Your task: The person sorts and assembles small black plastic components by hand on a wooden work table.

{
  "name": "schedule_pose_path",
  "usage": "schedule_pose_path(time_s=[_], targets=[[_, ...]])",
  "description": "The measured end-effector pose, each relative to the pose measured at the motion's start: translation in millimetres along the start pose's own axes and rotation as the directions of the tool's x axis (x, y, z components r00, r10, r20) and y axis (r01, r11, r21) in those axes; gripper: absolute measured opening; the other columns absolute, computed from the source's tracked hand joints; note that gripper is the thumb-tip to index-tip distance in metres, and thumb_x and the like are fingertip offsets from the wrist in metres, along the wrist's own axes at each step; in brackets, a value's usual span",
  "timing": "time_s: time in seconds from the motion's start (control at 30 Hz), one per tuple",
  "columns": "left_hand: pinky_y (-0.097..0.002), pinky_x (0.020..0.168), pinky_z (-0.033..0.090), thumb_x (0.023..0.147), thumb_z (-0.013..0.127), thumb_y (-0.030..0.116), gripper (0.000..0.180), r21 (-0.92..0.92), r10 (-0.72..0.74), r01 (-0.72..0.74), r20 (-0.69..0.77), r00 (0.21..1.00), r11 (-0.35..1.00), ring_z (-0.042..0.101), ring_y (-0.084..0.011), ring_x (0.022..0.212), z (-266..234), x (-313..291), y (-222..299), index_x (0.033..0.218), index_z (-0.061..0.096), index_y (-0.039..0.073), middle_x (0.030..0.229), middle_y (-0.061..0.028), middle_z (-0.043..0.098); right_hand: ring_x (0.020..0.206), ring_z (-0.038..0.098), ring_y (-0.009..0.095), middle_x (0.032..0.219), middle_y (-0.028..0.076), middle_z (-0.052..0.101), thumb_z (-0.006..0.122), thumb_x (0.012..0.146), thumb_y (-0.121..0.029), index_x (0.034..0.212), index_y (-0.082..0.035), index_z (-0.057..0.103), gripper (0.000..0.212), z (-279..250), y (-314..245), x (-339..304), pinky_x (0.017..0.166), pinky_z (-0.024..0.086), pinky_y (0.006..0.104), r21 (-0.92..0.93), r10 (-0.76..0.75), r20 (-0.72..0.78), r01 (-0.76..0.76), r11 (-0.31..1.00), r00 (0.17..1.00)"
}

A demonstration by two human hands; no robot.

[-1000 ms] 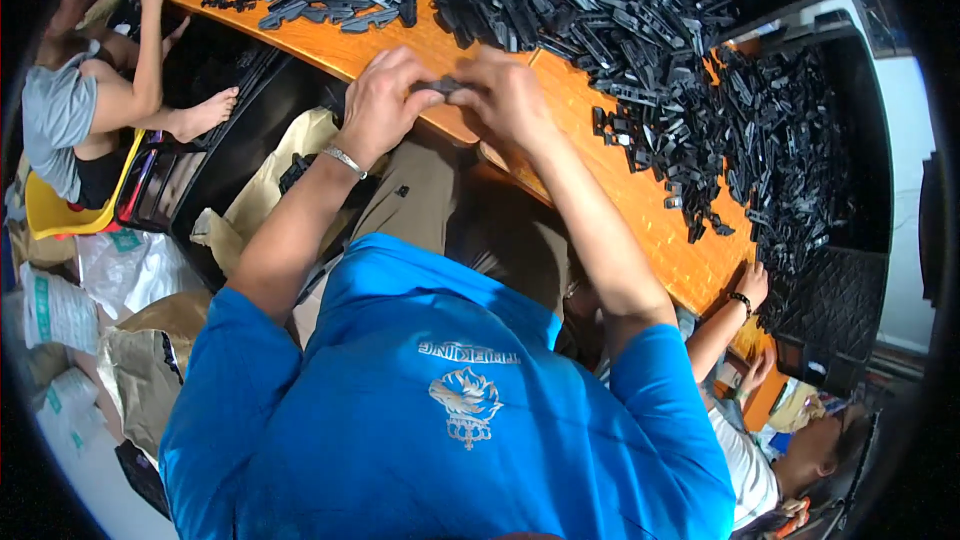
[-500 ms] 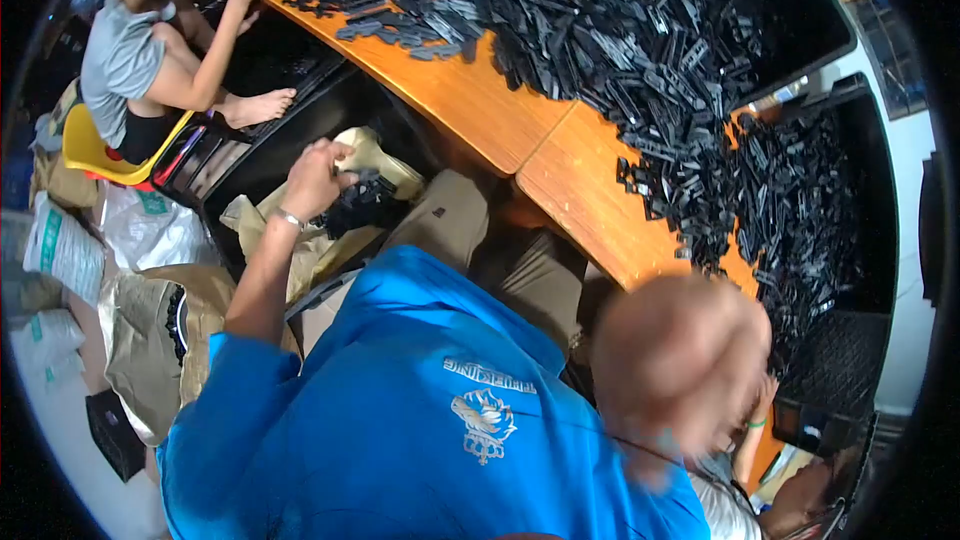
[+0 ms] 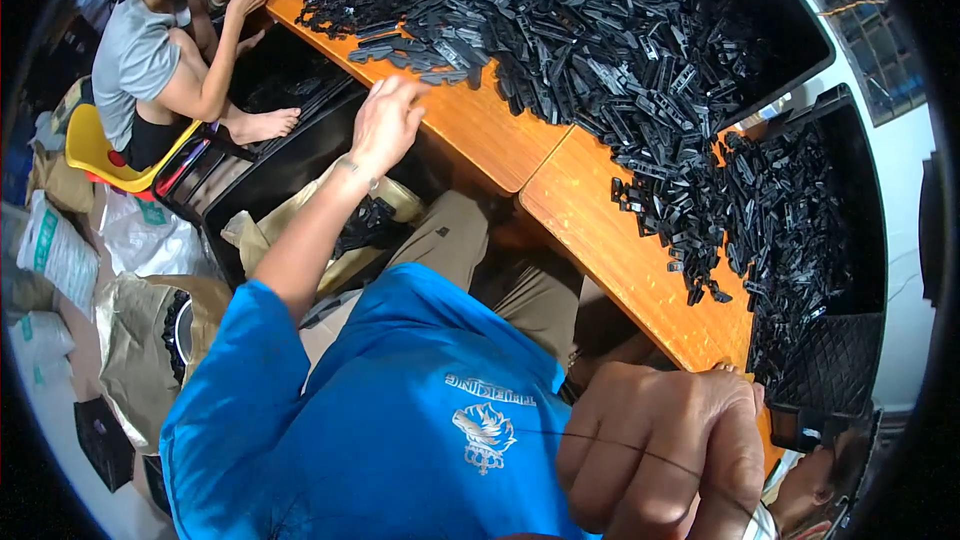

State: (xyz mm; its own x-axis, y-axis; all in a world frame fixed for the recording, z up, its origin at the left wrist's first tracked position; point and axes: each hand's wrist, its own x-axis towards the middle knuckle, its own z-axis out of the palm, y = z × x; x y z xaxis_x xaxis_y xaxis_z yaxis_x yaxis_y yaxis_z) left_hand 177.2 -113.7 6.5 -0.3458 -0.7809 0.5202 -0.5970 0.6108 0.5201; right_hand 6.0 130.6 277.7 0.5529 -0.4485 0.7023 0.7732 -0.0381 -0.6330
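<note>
My left hand (image 3: pixel 388 128), with a bracelet at the wrist, is raised beside the near edge of the wooden table (image 3: pixel 470 135). Its fingers stretch forward, apart from the thumb and slightly blurred, and nothing shows in them. Below that forearm, an open tan bag (image 3: pixel 262 238) holds black parts (image 3: pixel 368 224). Close to the camera at lower right, my right hand (image 3: pixel 665 445) is closed with curled fingers; whatever they hold is hidden. A thin dark cord (image 3: pixel 600 440) crosses in front of its knuckles. Long black plastic pieces (image 3: pixel 600 30) lie heaped on the table.
At the upper left a person in grey (image 3: pixel 140 50) sits on a yellow chair (image 3: pixel 100 155), hands at the table. Another person (image 3: pixel 800 490) is partly visible at lower right. Paper sacks (image 3: pixel 140 340) and white bags (image 3: pixel 150 235) stand on the floor. Black trays (image 3: pixel 860 200) border the heap.
My left hand has moved from above the tan bag, up and right to the table edge. The right hand, blurred before, has come lower and now shows as a closed fist.
</note>
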Motion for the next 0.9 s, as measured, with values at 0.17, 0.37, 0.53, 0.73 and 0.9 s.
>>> schedule_pose_path(time_s=[0.17, 0.37, 0.53, 0.73, 0.9], targets=[[-0.0483, 0.096, 0.055, 0.087, 0.077, 0.005, 0.029, 0.096, 0.098, -0.096, -0.020, 0.995, 0.991, 0.063, -0.0381, 0.112, 35.4, 41.1, -1.4, 0.115, 0.073, 0.008, 0.112, -0.0137, 0.067, 0.059, 0.064, 0.023, 0.085, 0.017, 0.071, 0.068, 0.105, -0.018, 0.107, -0.002, 0.080, 0.020, 11.3, -18.3, -36.1, 0.052, 0.048, 0.0336, -0.081, 0.027, -0.020, -0.028, 0.996, 0.999], [-0.0497, 0.095, 0.054, 0.090, 0.074, 0.008, 0.027, 0.250, 0.159, -0.164, 0.040, 0.986, 0.954, 0.064, -0.0349, 0.112, 57.1, 50.8, -12.8, 0.117, 0.074, 0.011, 0.110, -0.0116, 0.069, 0.065, 0.066, 0.026, 0.089, 0.015, 0.073, 0.071, 0.102, -0.022, 0.105, -0.002, 0.080, 0.022, 18.9, -9.5, -64.4, 0.059, 0.051, 0.0354, -0.158, 0.053, -0.052, -0.061, 0.986, 0.997], [-0.0505, 0.096, 0.053, 0.093, 0.073, 0.010, 0.026, 0.246, 0.102, -0.126, 0.110, 0.989, 0.961, 0.065, -0.0346, 0.112, 59.8, 48.4, -10.7, 0.119, 0.074, 0.011, 0.110, -0.0126, 0.071, 0.070, 0.068, 0.028, 0.093, 0.013, 0.075, 0.074, 0.100, -0.025, 0.103, -0.002, 0.080, 0.024, 9.6, -7.7, -84.7, 0.065, 0.054, 0.0370, -0.222, 0.067, -0.101, -0.088, 0.971, 0.993], [-0.0466, 0.101, 0.052, 0.095, 0.071, 0.005, 0.025, -0.237, 0.207, -0.149, 0.246, 0.947, 0.960, 0.065, -0.0387, 0.114, 57.7, 21.9, 35.1, 0.120, 0.073, 0.004, 0.114, -0.0148, 0.071, 0.076, 0.070, 0.030, 0.098, 0.011, 0.077, 0.077, 0.097, -0.028, 0.102, -0.002, 0.080, 0.027, -23.1, -3.3, -96.6, 0.072, 0.057, 0.0388, -0.304, 0.092, -0.214, -0.156, 0.940, 0.973], [-0.0473, 0.099, 0.051, 0.096, 0.071, 0.009, 0.014, -0.195, 0.282, -0.253, 0.140, 0.949, 0.948, 0.060, -0.0382, 0.111, 84.2, 18.1, 47.1, 0.109, 0.077, 0.009, 0.111, -0.0123, 0.065, 0.086, 0.073, 0.025, 0.103, 0.014, 0.077, 0.077, 0.094, -0.015, 0.107, -0.004, 0.080, 0.017, -118.5, 13.5, -198.9, 0.080, 0.058, 0.0387, -0.285, -0.180, -0.952, -0.935, 0.213, 0.249]])
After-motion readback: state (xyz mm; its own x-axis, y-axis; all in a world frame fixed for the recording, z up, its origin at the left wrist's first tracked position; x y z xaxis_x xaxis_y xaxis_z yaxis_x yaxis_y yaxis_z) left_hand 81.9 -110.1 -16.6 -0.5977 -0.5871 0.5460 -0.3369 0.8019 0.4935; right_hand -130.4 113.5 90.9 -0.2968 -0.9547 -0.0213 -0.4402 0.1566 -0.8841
